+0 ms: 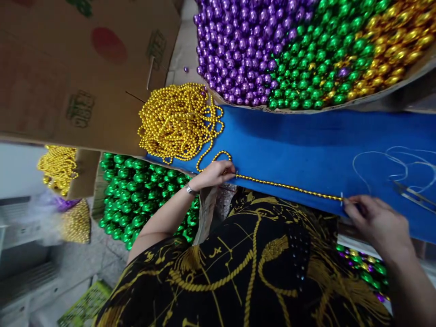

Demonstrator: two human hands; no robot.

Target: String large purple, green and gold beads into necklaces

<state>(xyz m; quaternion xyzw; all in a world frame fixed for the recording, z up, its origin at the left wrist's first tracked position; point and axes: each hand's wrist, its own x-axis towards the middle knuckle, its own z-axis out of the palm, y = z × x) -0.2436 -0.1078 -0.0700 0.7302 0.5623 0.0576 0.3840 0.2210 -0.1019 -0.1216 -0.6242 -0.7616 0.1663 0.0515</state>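
Observation:
A strand of small gold beads (288, 185) is stretched taut along the near edge of a blue cloth-covered table (306, 141). My left hand (214, 174) pinches the strand at its left end, close to a loop that runs back to a heap of gold bead strings (177, 120). My right hand (376, 222) pinches the strand's right end, where a white thread tip shows. Both hands are closed on the strand.
A cardboard tray of large purple, green and gold beads (306, 50) sits at the table's far side. White thread (395, 165) and small scissors (413, 195) lie at right. A box of green beads (136, 195) stands below left, by cardboard (68, 68) and more gold beads (59, 165).

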